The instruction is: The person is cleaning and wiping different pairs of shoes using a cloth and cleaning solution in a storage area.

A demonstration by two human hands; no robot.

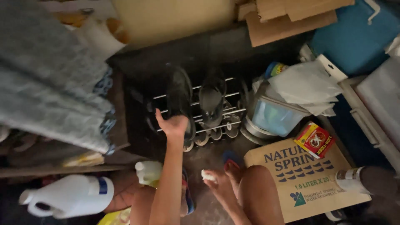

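While the person looks down from above, the left hand (174, 125) reaches out to a dark shoe (180, 100) that sits on a metal wire shoe rack (216, 111). The fingers are spread a little and the hand touches the near end of the shoe, but you cannot tell if it grips it. A second dark shoe (211, 100) sits just beside the first one on the same rack, and it is a bit blurry. The right hand (217, 183) is low down near the person's knee (256, 183), and it is closed around a small white thing (207, 175) that is too small to name. Under that hand a foot in a blue and red flip-flop (230, 160) stands on the grey floor. A white spray bottle (148, 171) stands just left of the left arm. A big white jug (68, 196) with a handle lies on its side in the bottom left corner. A grey cloth (46, 71) hangs over the left side. Right of the rack is a clear plastic tub (273, 116) with white plastic bags (306, 85) on top of it. A small red and yellow box (314, 139) lies on a brown cardboard box (300, 179) near the knee. A blue cooler (354, 37) is in the top right corner.
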